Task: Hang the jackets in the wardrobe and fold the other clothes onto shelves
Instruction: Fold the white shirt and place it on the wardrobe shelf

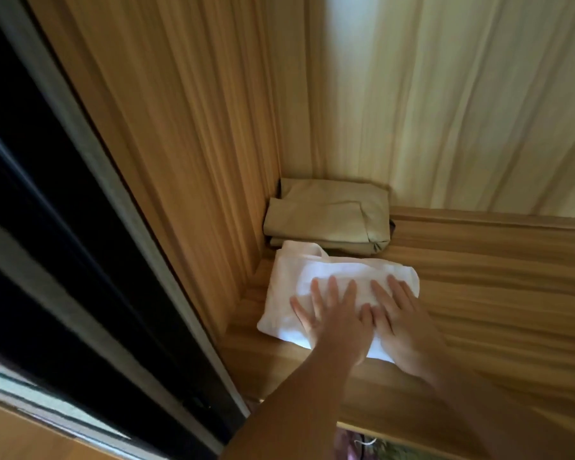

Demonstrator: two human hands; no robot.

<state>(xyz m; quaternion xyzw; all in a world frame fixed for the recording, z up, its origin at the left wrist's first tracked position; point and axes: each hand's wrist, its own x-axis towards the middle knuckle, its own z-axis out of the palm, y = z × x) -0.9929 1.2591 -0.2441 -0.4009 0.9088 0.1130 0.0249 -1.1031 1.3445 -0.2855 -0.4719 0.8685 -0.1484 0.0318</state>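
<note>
Two folded clothes on my wardrobe shelf (pixel 478 293)

White garment (pixel 312 273) lies flat in front; a khaki one (pixel 329 220), possibly trousers, sits folded in the corner.

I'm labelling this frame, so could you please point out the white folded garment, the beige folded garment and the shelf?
white folded garment (pixel 286 287): head view, bare left part, beside the hands.
beige folded garment (pixel 329 215): head view, middle of its top layer.
shelf (pixel 495 293): head view, bare wood right of the clothes.

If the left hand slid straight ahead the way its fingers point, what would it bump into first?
Probably the folded beige garment, lying just past the white cloth that the left hand presses flat. After that comes the wardrobe's back wall. Depth is hard to judge here.
</note>
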